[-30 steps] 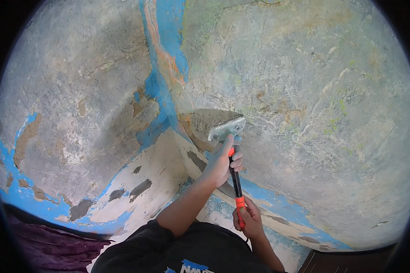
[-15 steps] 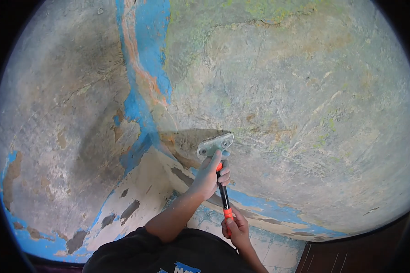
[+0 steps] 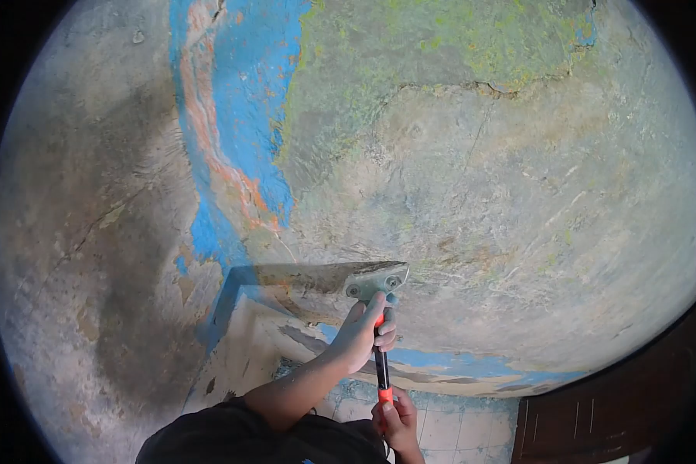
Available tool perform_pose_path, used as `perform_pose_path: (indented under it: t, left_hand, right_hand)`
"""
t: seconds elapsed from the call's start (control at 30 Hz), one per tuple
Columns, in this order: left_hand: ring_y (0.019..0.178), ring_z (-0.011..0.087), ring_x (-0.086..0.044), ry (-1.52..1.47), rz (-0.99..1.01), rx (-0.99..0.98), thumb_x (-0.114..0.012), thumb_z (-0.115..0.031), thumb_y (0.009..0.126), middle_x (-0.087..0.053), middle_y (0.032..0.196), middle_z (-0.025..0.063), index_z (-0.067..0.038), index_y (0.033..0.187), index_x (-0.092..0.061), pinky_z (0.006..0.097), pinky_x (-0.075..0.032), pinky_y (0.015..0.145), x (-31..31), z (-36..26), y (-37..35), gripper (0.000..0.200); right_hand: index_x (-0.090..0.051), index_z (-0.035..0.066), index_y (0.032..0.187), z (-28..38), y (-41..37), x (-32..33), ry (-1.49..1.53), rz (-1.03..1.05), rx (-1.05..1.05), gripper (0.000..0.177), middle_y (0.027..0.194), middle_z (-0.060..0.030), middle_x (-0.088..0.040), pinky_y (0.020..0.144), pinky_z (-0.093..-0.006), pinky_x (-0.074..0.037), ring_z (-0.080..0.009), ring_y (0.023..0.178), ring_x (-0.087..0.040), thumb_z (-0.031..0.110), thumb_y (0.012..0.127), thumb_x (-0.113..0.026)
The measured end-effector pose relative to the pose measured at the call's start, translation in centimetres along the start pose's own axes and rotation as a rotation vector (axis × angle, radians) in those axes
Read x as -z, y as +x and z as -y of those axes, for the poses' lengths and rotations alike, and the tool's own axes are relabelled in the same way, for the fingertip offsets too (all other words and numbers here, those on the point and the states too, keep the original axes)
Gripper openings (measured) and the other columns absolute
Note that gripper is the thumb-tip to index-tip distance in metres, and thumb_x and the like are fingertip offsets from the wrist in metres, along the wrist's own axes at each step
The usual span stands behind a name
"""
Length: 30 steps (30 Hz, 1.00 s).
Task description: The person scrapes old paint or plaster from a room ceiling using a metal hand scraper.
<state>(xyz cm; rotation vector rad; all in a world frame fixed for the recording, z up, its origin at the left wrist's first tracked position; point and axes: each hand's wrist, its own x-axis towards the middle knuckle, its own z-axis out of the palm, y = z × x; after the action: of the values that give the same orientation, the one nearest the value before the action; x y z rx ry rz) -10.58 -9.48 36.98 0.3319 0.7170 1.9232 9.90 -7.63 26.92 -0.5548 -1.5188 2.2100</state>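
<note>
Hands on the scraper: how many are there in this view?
2. The left hand holds the scraper just under its metal head; the right hand holds its lower end.

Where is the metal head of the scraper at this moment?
In the head view the metal head of the scraper sits low, near the middle, against the right wall beside the corner, directly above the left hand.

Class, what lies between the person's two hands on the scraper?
In the head view, only a bare stretch of the scraper's black handle runs between the left hand near the metal head and the right hand at the orange end.
</note>
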Motion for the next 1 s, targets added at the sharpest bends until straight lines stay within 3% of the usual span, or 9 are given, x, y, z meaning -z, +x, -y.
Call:
perform_pose_path:
  t: [0.23, 0.43, 0.73, 0.83, 1.0]
  left_hand:
    - [0.051, 0.0079, -0.037, 0.005, 0.114, 0.093, -0.046, -0.041, 0.101, -0.039, 0.064, -0.0026, -0.009, 0.099, -0.048, 0.0251, -0.032, 0.051, 2.4, -0.1, 0.4, 0.032]
    - [0.05, 0.0079, -0.037, 0.069, 0.089, 0.074, -0.045, -0.039, 0.102, -0.038, 0.062, -0.0026, -0.009, 0.094, -0.047, 0.0257, -0.032, 0.049, 2.1, -0.9, 0.3, 0.031]
    - [0.05, 0.0078, -0.036, 0.162, 0.105, 0.059, -0.045, -0.04, 0.102, -0.039, 0.062, -0.0025, -0.01, 0.091, -0.047, 0.0258, -0.033, 0.05, 2.1, -1.2, 0.4, 0.031]
    - [0.048, 0.0073, -0.037, 0.154, 0.054, 0.065, -0.047, -0.039, 0.102, -0.039, 0.059, -0.0033, -0.009, 0.079, -0.045, 0.0262, -0.033, 0.049, 1.6, -1.4, 0.2, 0.038]
    - [0.049, 0.008, -0.036, 0.201, 0.084, 0.065, -0.044, -0.04, 0.102, -0.038, 0.062, -0.0026, -0.01, 0.09, -0.046, 0.0258, -0.033, 0.049, 2.1, -1.1, 0.3, 0.032]
  right_hand:
    - [-0.048, 0.008, 0.127, -1.8, -0.4, -3.1, 0.037, -0.093, 0.045, 0.035, 0.065, -0.0049, -0.049, 0.041, -0.0238, -0.035, -0.0104, 0.047, -0.043, 0.026, 0.098, -0.055]
    - [-0.046, 0.006, 0.133, -3.2, -0.1, -3.2, 0.109, -0.061, 0.065, 0.038, 0.067, -0.0051, -0.052, 0.044, -0.024, -0.035, -0.0096, 0.049, -0.045, 0.021, 0.099, -0.053]
    - [-0.047, 0.007, 0.133, -3.5, -0.1, -3.6, 0.136, -0.107, 0.052, 0.041, 0.07, -0.0062, -0.052, 0.044, -0.024, -0.037, -0.011, 0.052, -0.046, 0.026, 0.098, -0.055]
    - [-0.047, 0.007, 0.133, -3.2, 0.1, -3.8, 0.15, -0.106, 0.04, 0.041, 0.07, -0.0062, -0.052, 0.044, -0.024, -0.037, -0.0111, 0.052, -0.046, 0.027, 0.098, -0.056]
    - [-0.048, 0.007, 0.131, -3.2, -0.1, -4.3, 0.156, -0.127, 0.022, 0.04, 0.07, -0.0074, -0.052, 0.044, -0.0243, -0.036, -0.0115, 0.051, -0.045, 0.027, 0.097, -0.056]
